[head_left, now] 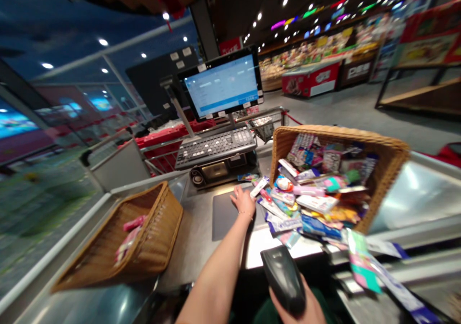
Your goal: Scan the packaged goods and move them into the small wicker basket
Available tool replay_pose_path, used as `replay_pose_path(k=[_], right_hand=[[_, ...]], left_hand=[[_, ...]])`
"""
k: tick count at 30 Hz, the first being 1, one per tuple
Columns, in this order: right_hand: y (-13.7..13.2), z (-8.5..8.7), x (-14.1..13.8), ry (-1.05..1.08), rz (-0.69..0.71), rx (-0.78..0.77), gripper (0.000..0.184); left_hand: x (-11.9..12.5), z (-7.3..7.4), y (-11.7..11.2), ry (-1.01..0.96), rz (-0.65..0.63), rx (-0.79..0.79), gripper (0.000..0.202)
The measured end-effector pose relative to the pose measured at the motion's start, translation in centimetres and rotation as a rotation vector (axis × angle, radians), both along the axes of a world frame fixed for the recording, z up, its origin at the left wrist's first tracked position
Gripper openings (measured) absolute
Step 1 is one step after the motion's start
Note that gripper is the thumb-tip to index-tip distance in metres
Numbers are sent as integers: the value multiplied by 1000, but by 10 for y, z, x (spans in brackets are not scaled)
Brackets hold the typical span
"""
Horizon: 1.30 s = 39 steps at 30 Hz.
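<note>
My left hand [244, 201] reaches forward with its fingers spread, just above a dark mat [225, 216] on the steel counter. A white slim package [259, 187] lies right beside its fingertips. A tilted wicker basket [334, 132] full of colourful packaged goods stands to the right, and many packets have spilled from it onto the counter. My right hand [298, 307] is low at the bottom edge, gripping a black handheld barcode scanner [284, 278]. A second wicker basket [162, 213] sits at the left, holding pink packets [130, 237].
Behind the mat stand a checkout monitor [221, 83] and a register keyboard [216, 146]. A metal rail [169, 146] with red baskets runs behind them. Loose packets overhang the counter's right edge. Store shelves and a red freezer [311, 79] lie beyond.
</note>
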State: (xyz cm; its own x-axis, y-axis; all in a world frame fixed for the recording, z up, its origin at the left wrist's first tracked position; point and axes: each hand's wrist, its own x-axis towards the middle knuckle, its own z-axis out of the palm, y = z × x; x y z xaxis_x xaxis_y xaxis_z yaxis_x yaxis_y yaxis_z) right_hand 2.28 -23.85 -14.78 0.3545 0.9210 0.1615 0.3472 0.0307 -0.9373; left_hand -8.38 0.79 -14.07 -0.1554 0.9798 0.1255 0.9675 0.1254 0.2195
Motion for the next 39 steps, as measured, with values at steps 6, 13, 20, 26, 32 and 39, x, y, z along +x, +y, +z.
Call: replay_pose_path(k=[6,13,20,26,32,39], right_hand=[[-2,1,-8,-65,-24,-8,62],[-3,-3,-14,-59,-40,-21,67],[-5,0,-12,-11,3,34,54],[-6,-2,-20,-91,-8,39,62],[-8,4,-25,-152,29,15,67],[-10,12,-29,-157,90,57,63]], left_hand=[[-14,3,-9,-12,13,34,22],[-36,14,-30,-3,46,91,20],[-51,16,-52,43,45,139,16],[-62,17,-63,52,51,156,20],[-74,23,-76,55,59,183,18],[-92,27,-90,64,96,213,20]])
